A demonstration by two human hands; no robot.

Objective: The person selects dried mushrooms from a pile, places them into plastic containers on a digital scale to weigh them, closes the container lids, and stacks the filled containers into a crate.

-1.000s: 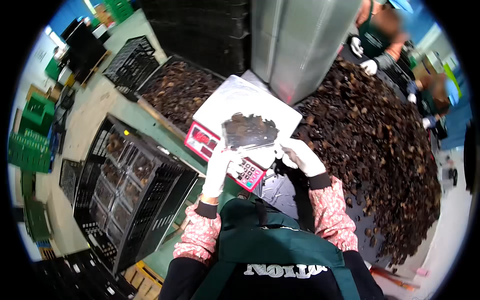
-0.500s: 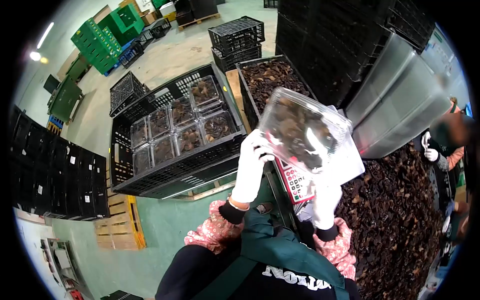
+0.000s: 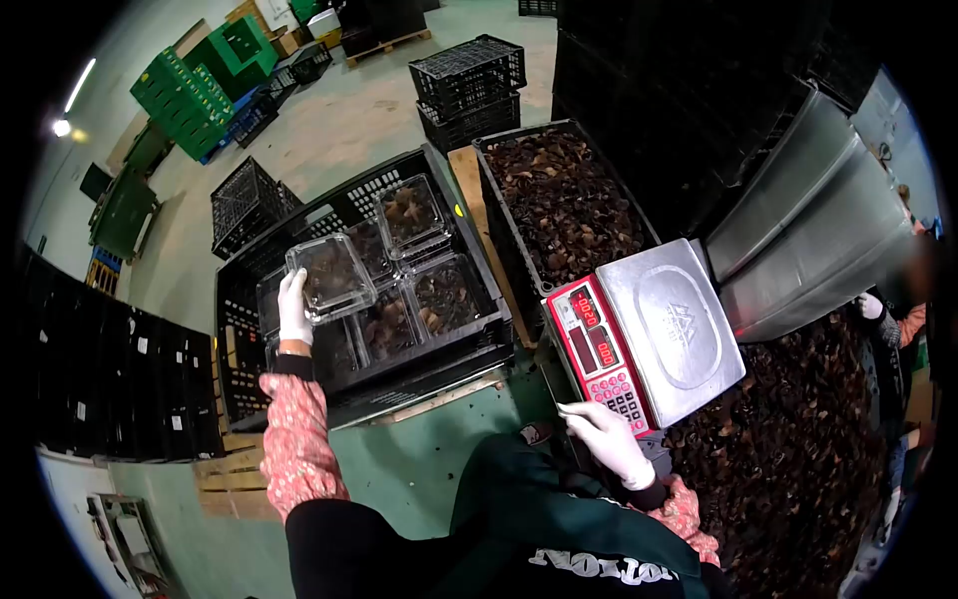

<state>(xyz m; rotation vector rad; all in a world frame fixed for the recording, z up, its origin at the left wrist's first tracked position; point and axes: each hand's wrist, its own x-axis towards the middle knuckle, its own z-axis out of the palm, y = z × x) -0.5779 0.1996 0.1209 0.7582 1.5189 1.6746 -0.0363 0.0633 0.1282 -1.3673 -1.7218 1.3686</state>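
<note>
My gloved left hand [image 3: 293,311] grips the near left edge of a clear plastic container [image 3: 337,276]. It holds the container, slightly tilted, above the others in the black crate [image 3: 347,383]. Dark brown pieces that look like wood ear mushrooms show through the plastic. Several similar filled containers [image 3: 439,292] sit in rows in the crate. My gloved right hand [image 3: 611,441], fingers apart and holding nothing, is beside the near edge of the red-framed scale [image 3: 591,344]. The scale's metal pan [image 3: 682,329] is bare, and its red display is lit.
Behind the scale stands a black crate of loose mushrooms [image 3: 569,205]. A large mushroom heap [image 3: 798,439] spreads to the right, below grey metal bins [image 3: 823,240]. Another person's gloved hand [image 3: 870,305] is at far right. Stacked black crates [image 3: 120,359] stand left.
My left hand has carried the filled container left from above the scale to above the crate. My right hand has let go of it and lowered beside the scale, whose pan is now uncovered.
</note>
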